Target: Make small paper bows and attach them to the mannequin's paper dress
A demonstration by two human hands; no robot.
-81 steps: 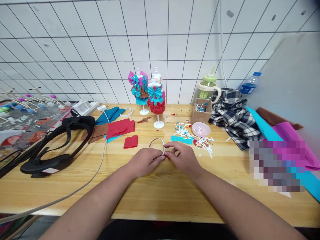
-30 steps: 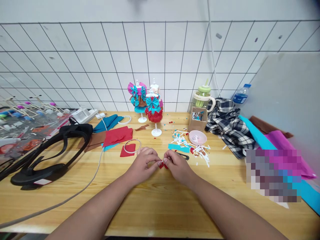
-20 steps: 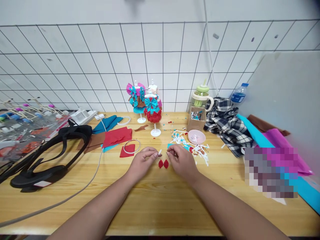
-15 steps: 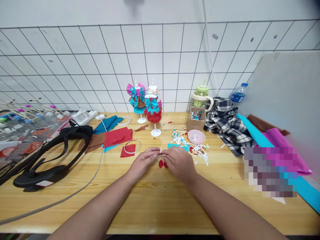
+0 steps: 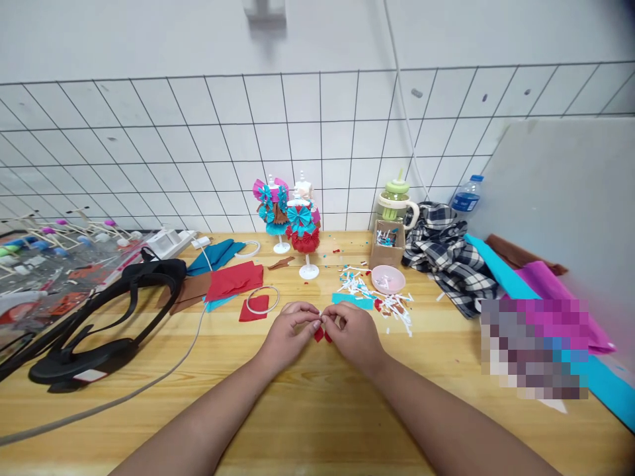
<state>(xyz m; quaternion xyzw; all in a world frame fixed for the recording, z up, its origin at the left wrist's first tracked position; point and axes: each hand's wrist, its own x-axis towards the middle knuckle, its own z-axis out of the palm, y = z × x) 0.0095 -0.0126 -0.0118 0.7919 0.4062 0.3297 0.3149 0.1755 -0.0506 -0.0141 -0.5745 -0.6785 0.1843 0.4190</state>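
Note:
My left hand (image 5: 294, 334) and my right hand (image 5: 353, 330) meet over the middle of the table, thumbs and fingers pinched together. Between the fingertips is a small white strip (image 5: 321, 317), mostly hidden by the fingers. Two small red paper pieces (image 5: 318, 335) lie on the table just below the fingertips. Beyond my right hand lies a flat blue paper piece (image 5: 352, 301), with scattered white scraps (image 5: 397, 308) beside it. To the left of my left hand a pale ring (image 5: 262, 288) rests partly on a red paper square (image 5: 254, 309).
Small dress forms (image 5: 308, 272) in ruffled paper stand at the back. A pink bowl (image 5: 388, 280), cardboard box (image 5: 387, 248) and green-lidded cup (image 5: 395, 198) are to the right, near a plaid cloth (image 5: 449, 258). At left lie folded red sheets (image 5: 233, 281), a black headset (image 5: 104, 350) and a cable (image 5: 169, 377).
Both thumbs and fingertips have drawn closer together, covering most of the white strip that stood out above them. The whole view has tilted slightly upward.

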